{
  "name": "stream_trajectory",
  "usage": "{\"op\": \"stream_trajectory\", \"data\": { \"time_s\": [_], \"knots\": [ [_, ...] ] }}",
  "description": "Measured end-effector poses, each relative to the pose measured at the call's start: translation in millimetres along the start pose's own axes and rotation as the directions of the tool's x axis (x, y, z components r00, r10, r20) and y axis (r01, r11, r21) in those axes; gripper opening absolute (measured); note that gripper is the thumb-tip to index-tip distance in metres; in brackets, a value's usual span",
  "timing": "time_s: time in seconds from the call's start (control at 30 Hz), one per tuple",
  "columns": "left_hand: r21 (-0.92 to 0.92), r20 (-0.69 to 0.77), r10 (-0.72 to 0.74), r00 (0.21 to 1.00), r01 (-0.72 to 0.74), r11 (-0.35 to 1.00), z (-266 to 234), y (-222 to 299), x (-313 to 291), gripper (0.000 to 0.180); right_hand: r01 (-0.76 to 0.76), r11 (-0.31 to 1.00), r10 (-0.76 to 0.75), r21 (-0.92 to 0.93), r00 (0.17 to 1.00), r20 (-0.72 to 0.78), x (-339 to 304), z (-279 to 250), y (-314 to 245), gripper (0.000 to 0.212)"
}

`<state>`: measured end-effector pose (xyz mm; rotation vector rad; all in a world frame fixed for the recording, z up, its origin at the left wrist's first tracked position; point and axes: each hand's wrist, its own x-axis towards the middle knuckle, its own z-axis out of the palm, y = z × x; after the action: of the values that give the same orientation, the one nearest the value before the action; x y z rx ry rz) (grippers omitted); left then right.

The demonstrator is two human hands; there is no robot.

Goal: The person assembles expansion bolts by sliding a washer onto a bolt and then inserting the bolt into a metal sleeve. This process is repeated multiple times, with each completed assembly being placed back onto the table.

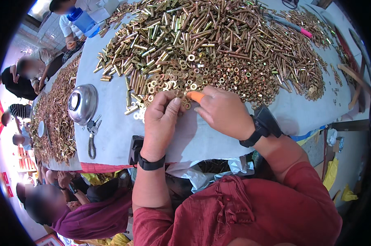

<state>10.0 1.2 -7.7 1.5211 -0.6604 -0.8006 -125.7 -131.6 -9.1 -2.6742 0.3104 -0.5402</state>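
At the near edge of a heap of brass-coloured washers point(165, 84), my two hands come close together. My left hand point(160, 117) is closed, thumb and index finger pinched on something small that I cannot make out. My right hand point(226, 111) points toward the left fingertips, its index finger in an orange finger cot point(195, 96). A gap shows between that finger and the right thumb; the other right fingers are mostly hidden under the hand. Just beyond it lies a pile of hex nuts point(251, 80). Farther back spreads a large heap of metal tube sleeves point(218, 24).
A steel bowl point(89, 104) and keys on a braided strap point(92, 141) lie at left on the pale table cover point(111, 135). Beyond stands a blue jug point(83, 21). A pink-tipped tool point(305, 33) rests at back right. Several people sit along the left, beside another heap point(56, 115).
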Motion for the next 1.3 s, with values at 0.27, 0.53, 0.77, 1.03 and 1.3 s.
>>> {"op": "stream_trajectory", "data": {
  "time_s": [0.27,0.53,0.77,1.03,1.3],
  "knots": [
    [0.054,0.036,0.011,0.999,-0.013,0.998,-6,0,-6,0.007,-0.011,0.994,0.010,-0.107,1.000,-0.013,2,5,2,0.020],
    [0.243,0.193,0.142,0.971,-0.187,0.952,-7,-7,-4,0.009,-0.287,0.560,0.255,0.777,0.952,0.168,7,-1,5,0.021],
    [0.238,0.222,0.141,0.965,-0.194,0.952,-6,-4,-4,0.009,0.022,0.785,-0.016,0.620,1.000,-0.015,9,-9,15,0.016],
    [0.302,0.272,0.174,0.946,-0.256,0.918,4,-3,-5,0.009,-0.114,0.955,0.102,0.275,0.993,0.057,3,-13,17,0.024],
    [0.183,0.150,0.185,0.971,-0.211,0.960,5,-7,-2,0.005,-0.374,0.476,0.288,0.796,0.921,0.261,0,-5,14,0.037]
  ]
}}
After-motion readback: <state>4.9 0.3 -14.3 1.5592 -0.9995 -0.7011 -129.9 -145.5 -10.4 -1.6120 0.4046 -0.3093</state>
